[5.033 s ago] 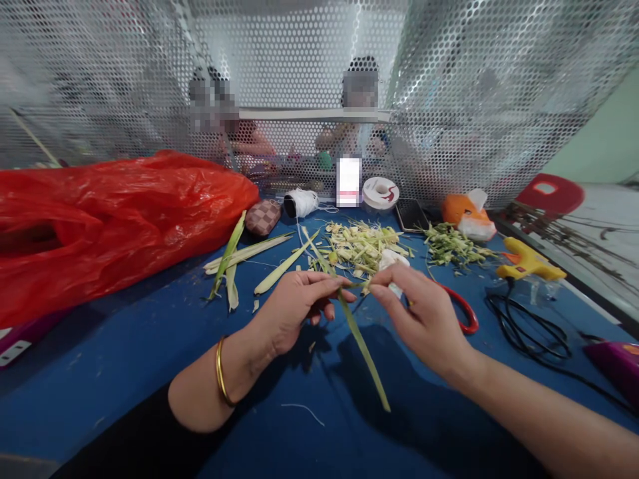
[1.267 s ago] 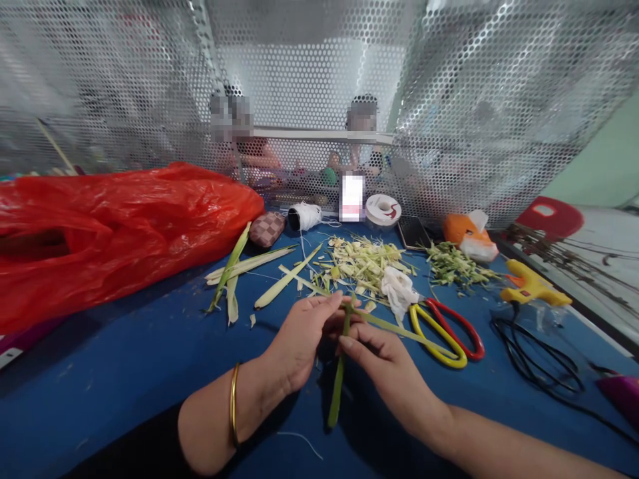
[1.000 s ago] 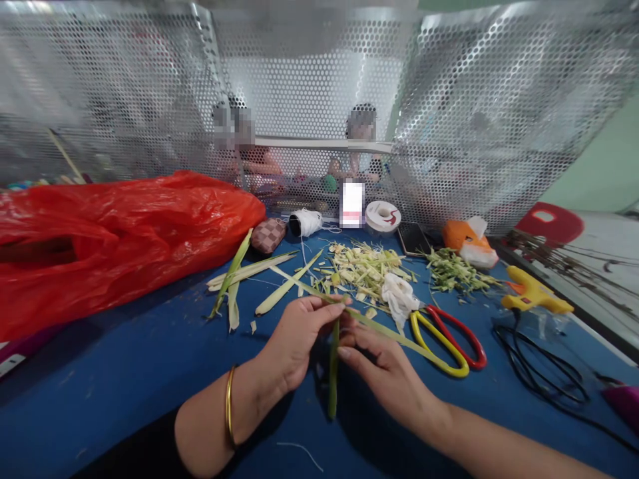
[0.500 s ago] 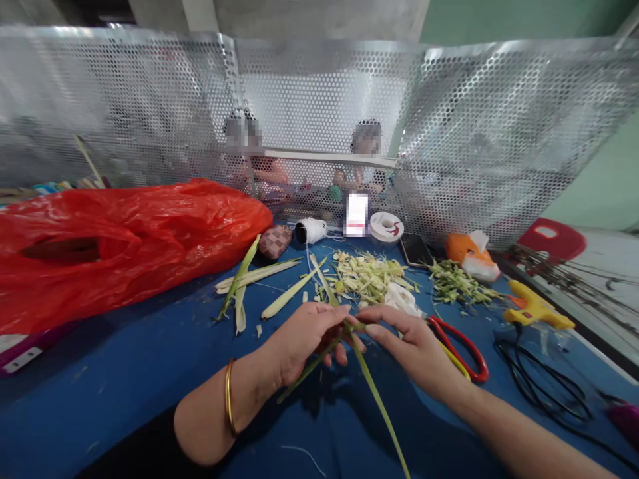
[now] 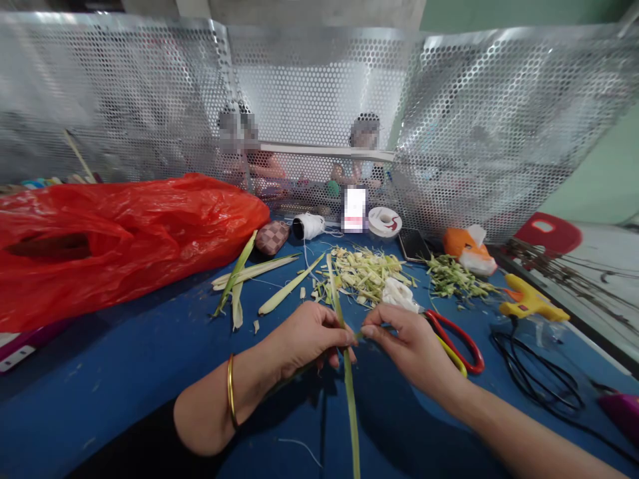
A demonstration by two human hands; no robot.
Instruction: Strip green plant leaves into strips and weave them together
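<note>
A long green leaf strip (image 5: 351,406) runs through the fingers of my left hand (image 5: 317,336), which pinches it between thumb and fingers. One end points up toward the cut pieces and the other hangs toward me. My right hand (image 5: 399,336) is closed in a pinch on a short end of leaf strip (image 5: 367,333) that sticks out sideways from my left fingertips. How the strips join is hidden by the fingers. Beyond my hands lies a heap of chopped leaf pieces (image 5: 367,273). Scissors with red and yellow handles (image 5: 462,342) lie beside my right wrist.
A red plastic bag (image 5: 130,246) covers the left of the blue table (image 5: 150,392). Leaf pieces (image 5: 289,286), white thread (image 5: 309,226), a ribbon spool (image 5: 384,222) and a lit phone (image 5: 355,209) lie ahead. A yellow glue gun (image 5: 532,299) with black cord is right. People sit behind the perforated screen.
The long leaf strip has swung more upright, its lower end moving left. My right hand has drawn slightly away from my left. The second strip below my left hand is now mostly hidden.
</note>
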